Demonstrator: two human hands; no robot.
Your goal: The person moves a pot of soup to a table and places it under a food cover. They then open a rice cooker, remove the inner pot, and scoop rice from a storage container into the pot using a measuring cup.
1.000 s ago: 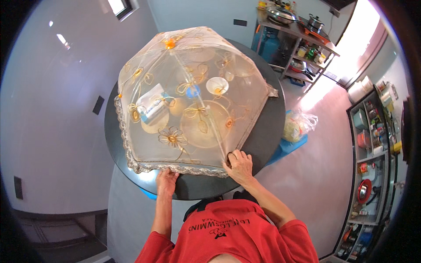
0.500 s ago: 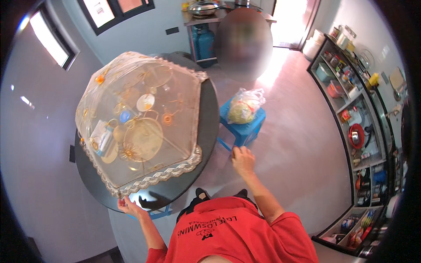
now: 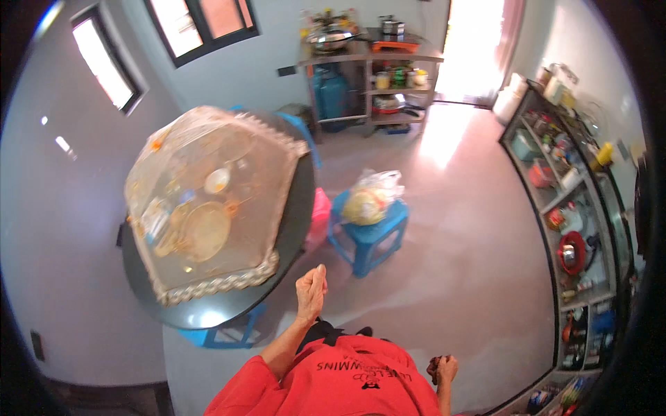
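My left hand [image 3: 311, 291] is raised in front of my chest, fingers loosely curled and holding nothing, just off the near rim of the round dark table [image 3: 208, 315]. My right hand [image 3: 444, 367] hangs by my hip, curled shut and empty. On the table stands a sheer domed food cover [image 3: 208, 208] with a lace hem; plates and a cup show through it. Neither hand touches the cover or the table. I wear a red shirt [image 3: 347, 385].
A blue plastic stool [image 3: 371, 239] with a filled clear bag [image 3: 371, 197] stands on the floor right of the table, a pink thing [image 3: 320, 211] between them. Another blue stool [image 3: 222, 336] sits under the table. Shelves [image 3: 569, 229] line the right wall; a rack [image 3: 374, 76] stands at the back.
Both hands have come off the food cover's near edge and drawn back to my body. My view has swung right, so the table now lies to the left.
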